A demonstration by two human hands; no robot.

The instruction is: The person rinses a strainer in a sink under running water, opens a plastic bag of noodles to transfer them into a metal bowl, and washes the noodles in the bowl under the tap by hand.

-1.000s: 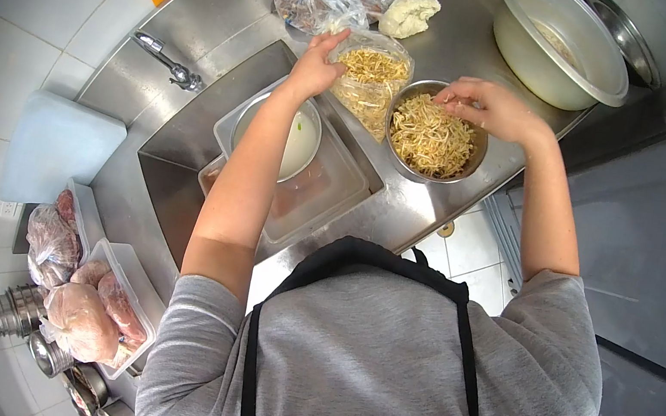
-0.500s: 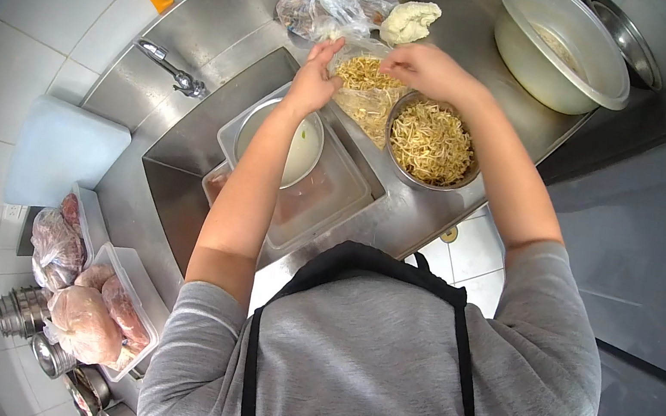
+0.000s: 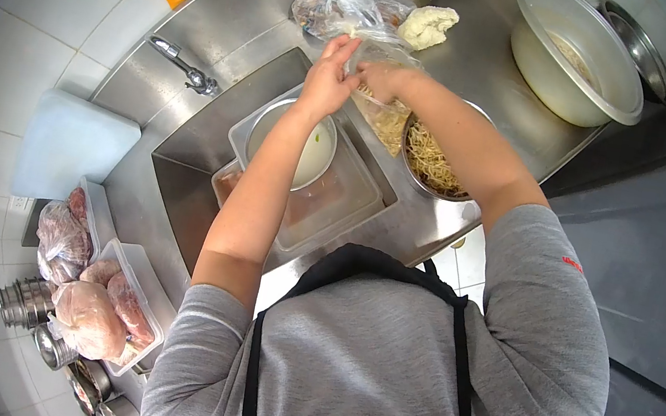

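A clear plastic bag (image 3: 388, 121) with bean sprouts in it lies on the steel counter beside the sink. At its left edge my left hand (image 3: 332, 77) pinches the plastic of the bag's mouth. My right hand (image 3: 381, 81) reaches into the bag's opening, its fingertips hidden among plastic and sprouts. A steel bowl of bean sprouts (image 3: 430, 162) stands right of the bag, partly covered by my right forearm.
The sink (image 3: 190, 172) holds a lidded plastic container (image 3: 341, 209) and a bowl of whitish liquid (image 3: 320, 154). Behind are a knotted bag (image 3: 349, 8), a pale lump (image 3: 427, 27) and a large basin (image 3: 576, 72). Meat tubs (image 3: 153, 301) stand at left, below a faucet (image 3: 185, 67).
My right hand has moved left from the sprout bowl into the bag. My left hand has stayed at the bag's edge. The whole view has shifted slightly.
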